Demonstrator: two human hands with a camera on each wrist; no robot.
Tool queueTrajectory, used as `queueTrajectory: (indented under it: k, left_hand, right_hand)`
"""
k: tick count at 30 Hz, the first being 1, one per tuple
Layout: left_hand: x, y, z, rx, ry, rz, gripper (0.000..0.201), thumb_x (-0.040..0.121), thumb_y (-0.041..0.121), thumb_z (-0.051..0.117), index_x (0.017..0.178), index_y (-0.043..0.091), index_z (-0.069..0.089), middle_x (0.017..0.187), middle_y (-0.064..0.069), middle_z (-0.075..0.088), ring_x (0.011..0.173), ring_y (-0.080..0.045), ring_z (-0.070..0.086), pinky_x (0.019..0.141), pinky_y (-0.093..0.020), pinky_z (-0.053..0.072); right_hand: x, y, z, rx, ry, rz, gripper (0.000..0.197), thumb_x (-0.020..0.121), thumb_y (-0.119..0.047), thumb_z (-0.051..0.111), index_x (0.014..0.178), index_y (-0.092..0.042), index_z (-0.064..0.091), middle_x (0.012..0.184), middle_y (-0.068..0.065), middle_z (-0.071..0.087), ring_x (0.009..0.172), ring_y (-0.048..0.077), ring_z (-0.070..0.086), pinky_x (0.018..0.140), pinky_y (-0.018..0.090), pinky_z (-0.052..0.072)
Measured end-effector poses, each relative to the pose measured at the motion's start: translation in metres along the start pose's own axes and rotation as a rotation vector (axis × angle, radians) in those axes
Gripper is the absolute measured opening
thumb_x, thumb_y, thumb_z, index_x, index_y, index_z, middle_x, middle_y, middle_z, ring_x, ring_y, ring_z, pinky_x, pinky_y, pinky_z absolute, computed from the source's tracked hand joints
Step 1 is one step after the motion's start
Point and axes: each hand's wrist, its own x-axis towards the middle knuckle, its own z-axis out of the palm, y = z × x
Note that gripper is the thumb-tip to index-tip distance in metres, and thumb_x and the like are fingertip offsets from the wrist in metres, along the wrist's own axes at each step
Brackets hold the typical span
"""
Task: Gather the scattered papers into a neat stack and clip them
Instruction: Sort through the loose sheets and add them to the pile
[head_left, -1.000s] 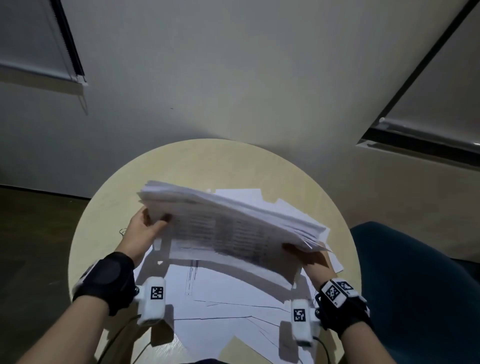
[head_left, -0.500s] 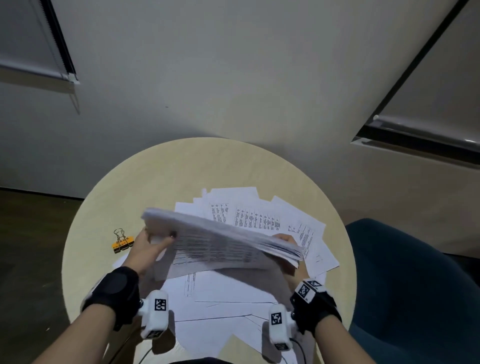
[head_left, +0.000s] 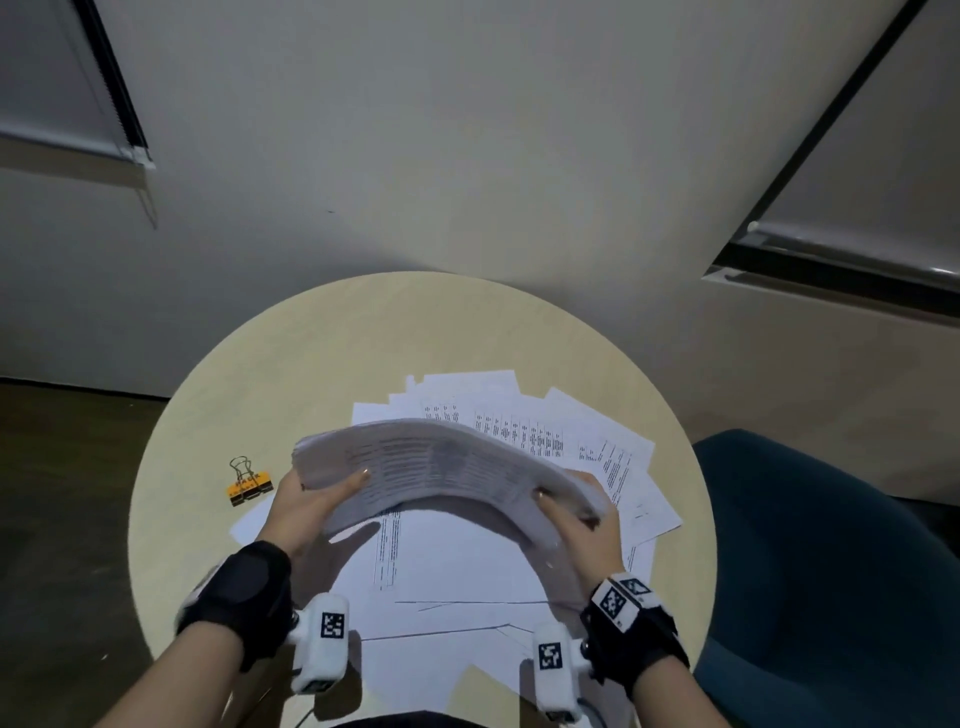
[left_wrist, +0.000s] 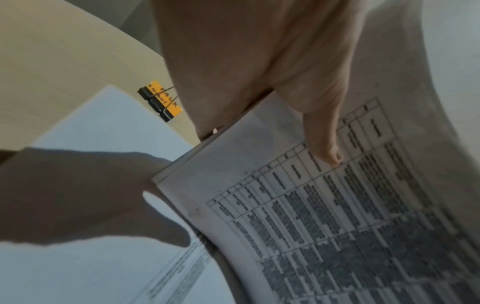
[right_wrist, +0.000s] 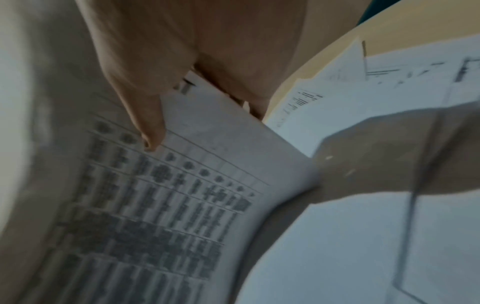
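While your left hand (head_left: 306, 501) and right hand (head_left: 584, 514) grip the bowed paper stack (head_left: 447, 467), loose sheets (head_left: 467, 582) remain ungathered and the binder clip (head_left: 250, 482) lies unused.

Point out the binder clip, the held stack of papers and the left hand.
binder clip (head_left: 250, 487), head view, on its orange body.
stack of papers (head_left: 447, 467), head view, on the printed top sheet, mid-arch.
left hand (head_left: 306, 506), head view, on the back of the hand below the thumb.
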Motion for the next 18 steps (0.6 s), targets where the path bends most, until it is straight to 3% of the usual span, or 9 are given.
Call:
queueTrajectory:
  k: [2,4,6,9,11,12,14,16,18]
  left_hand:
    - [0.003,-0.002,-0.003,0.049,-0.035,0.007,0.066,0.045,0.046,0.092,0.102,0.023,0.068,0.096,0.002,0.077,0.09,-0.014,0.072,0.072,-0.028,0.057]
    - [0.005,-0.005,-0.002,0.076,-0.038,0.017,0.047,0.059,0.028,0.089,0.1,0.022,0.067,0.095,-0.001,0.076,0.089,-0.016,0.071,0.079,-0.034,0.058]
    - [0.006,-0.005,0.003,0.098,-0.013,0.014,0.036,0.073,0.012,0.081,0.103,0.019,0.064,0.096,0.001,0.073,0.093,-0.018,0.067,0.078,-0.033,0.058]
    - [0.005,0.003,0.002,0.132,-0.05,0.088,0.038,0.066,0.026,0.085,0.099,0.025,0.065,0.085,0.009,0.077,0.09,-0.016,0.069,0.073,-0.028,0.058]
    - [0.003,0.011,-0.004,0.124,-0.067,0.116,0.056,0.049,0.042,0.087,0.098,0.025,0.068,0.089,0.009,0.077,0.085,-0.013,0.072,0.07,-0.024,0.057]
    - [0.002,0.014,-0.006,0.122,-0.07,0.122,0.059,0.045,0.042,0.086,0.098,0.023,0.068,0.09,0.008,0.077,0.084,-0.009,0.072,0.07,-0.022,0.058]
    - [0.001,0.011,-0.013,0.147,-0.074,0.097,0.049,0.053,0.03,0.086,0.097,0.021,0.067,0.09,0.004,0.077,0.084,-0.009,0.072,0.077,-0.028,0.057]
    - [0.0,-0.001,-0.016,0.216,-0.049,0.012,0.04,0.065,0.013,0.087,0.1,0.017,0.067,0.096,-0.004,0.075,0.094,-0.02,0.07,0.09,-0.041,0.054]
    - [-0.002,-0.017,-0.017,0.295,-0.04,-0.057,0.042,0.069,0.011,0.084,0.108,0.01,0.067,0.105,-0.009,0.073,0.102,-0.028,0.067,0.096,-0.044,0.05]
  right_hand:
    - [0.006,0.0,-0.005,-0.001,-0.037,0.023,0.017,0.079,0.003,0.073,0.095,0.0,0.067,0.079,-0.009,0.071,0.074,0.0,0.066,0.064,0.015,0.049]
    - [0.001,-0.002,-0.004,-0.013,-0.098,0.063,0.018,0.081,0.004,0.07,0.097,-0.004,0.067,0.08,-0.007,0.073,0.073,0.001,0.068,0.061,0.018,0.052]
    - [-0.004,-0.004,-0.001,-0.008,-0.156,0.117,0.02,0.084,0.01,0.064,0.095,-0.007,0.067,0.078,-0.006,0.075,0.074,0.0,0.069,0.067,0.025,0.056]
    - [0.005,-0.001,0.001,0.004,-0.037,0.116,0.025,0.086,0.005,0.064,0.092,-0.019,0.067,0.087,-0.001,0.073,0.092,0.018,0.069,0.089,0.04,0.054]
    - [0.013,-0.005,-0.005,-0.03,0.066,0.077,0.03,0.083,0.003,0.068,0.086,-0.027,0.065,0.083,-0.009,0.07,0.088,0.011,0.067,0.085,0.035,0.051]
    - [0.015,-0.004,-0.009,-0.025,0.072,0.078,0.03,0.082,0.003,0.069,0.086,-0.027,0.065,0.084,-0.012,0.071,0.085,0.006,0.068,0.083,0.032,0.051]
    - [0.012,-0.003,-0.012,-0.068,0.014,0.116,0.031,0.079,0.004,0.071,0.089,-0.025,0.064,0.091,-0.006,0.073,0.092,0.013,0.068,0.085,0.034,0.053]
    - [0.006,0.005,-0.015,-0.147,-0.052,0.221,0.031,0.078,0.006,0.072,0.089,-0.021,0.062,0.097,0.004,0.069,0.1,0.028,0.065,0.081,0.035,0.054]
    - [-0.002,0.012,-0.015,-0.109,-0.068,0.355,0.027,0.082,0.012,0.064,0.095,-0.01,0.055,0.094,0.007,0.061,0.092,0.029,0.062,0.059,0.02,0.054]
